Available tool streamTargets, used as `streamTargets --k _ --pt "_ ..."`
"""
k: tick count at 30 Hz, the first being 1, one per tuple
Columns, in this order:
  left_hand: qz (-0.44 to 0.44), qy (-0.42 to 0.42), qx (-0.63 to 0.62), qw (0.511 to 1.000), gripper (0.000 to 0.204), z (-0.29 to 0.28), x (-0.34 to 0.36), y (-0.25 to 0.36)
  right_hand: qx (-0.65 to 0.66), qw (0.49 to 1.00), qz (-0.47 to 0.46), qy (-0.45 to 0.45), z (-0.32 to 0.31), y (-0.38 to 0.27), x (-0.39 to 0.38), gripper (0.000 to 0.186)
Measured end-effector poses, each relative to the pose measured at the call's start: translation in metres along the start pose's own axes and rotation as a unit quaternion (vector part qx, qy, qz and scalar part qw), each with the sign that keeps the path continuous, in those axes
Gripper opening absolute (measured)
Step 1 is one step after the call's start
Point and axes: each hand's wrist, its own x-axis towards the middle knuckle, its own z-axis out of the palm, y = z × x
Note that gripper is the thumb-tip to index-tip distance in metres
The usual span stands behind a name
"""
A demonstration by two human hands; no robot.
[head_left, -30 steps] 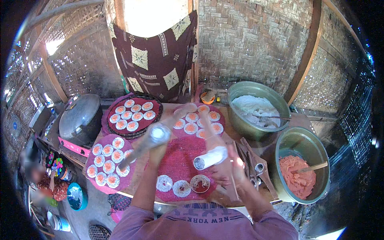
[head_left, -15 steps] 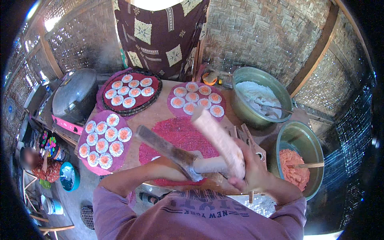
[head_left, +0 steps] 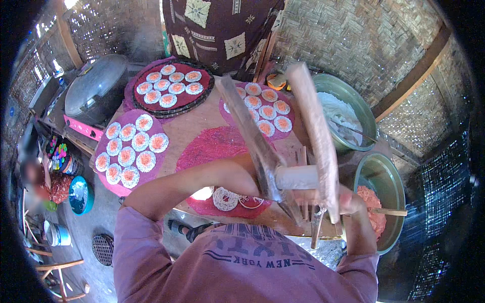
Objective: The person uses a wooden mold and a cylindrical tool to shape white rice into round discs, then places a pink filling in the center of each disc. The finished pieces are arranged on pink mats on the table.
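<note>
My left hand [head_left: 247, 179] grips a wooden press near the join of its dark lever [head_left: 247, 121] and white tube [head_left: 295, 178]; its fingers are partly hidden. My right hand [head_left: 348, 202] holds the press beside the lower end of its pale lever [head_left: 313, 121]. Both levers slant upward and look slightly blurred. Below, white lacy rings [head_left: 225, 199] lie on a red mesh mat [head_left: 199, 151]. Other wooden tool pieces [head_left: 316, 232] lie at the table's front right, partly hidden behind the press.
Around the table [head_left: 179, 126] are mats of orange-topped discs [head_left: 126, 159], a rimmed round tray [head_left: 199, 103], a lidded pot [head_left: 93, 86], a green basin of white dough [head_left: 338, 121] and one of orange mixture [head_left: 371, 192]. At left a person [head_left: 55, 187] is beside a blue tub [head_left: 86, 202].
The press has swung rightward and its levers now point toward the back of the table. My right hand has moved right and sits behind the pale lever. The view has shifted.
</note>
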Motion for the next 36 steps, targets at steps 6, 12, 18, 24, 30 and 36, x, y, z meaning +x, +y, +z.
streamTargets --k 6,12,18,24,30,36 --pt "0.125 0.115 -0.107 0.98 0.098 -0.032 -0.009 0.053 0.228 0.95 0.065 -0.201 -0.031 0.048 -0.009 0.12" --pt "0.358 0.164 -0.463 0.794 0.086 -0.032 0.051 0.06 0.291 0.919 0.08 -0.253 -0.035 0.08 -0.009 0.118" --pt "0.319 0.102 -0.596 0.73 0.076 -0.025 0.075 -0.028 0.199 0.954 0.11 -0.194 -0.051 0.075 -0.028 0.116" --pt "0.29 0.109 -0.823 0.477 0.077 0.03 0.079 -0.147 0.092 0.958 0.272 -0.016 -0.065 0.07 -0.023 0.114" --pt "0.29 0.173 -0.827 0.45 0.076 0.059 0.087 -0.195 0.062 0.936 0.339 0.077 -0.069 0.069 -0.013 0.105" --pt "0.313 0.159 -0.833 0.428 0.07 0.058 0.09 -0.209 -0.005 0.937 0.321 0.135 -0.073 0.075 -0.015 0.075"
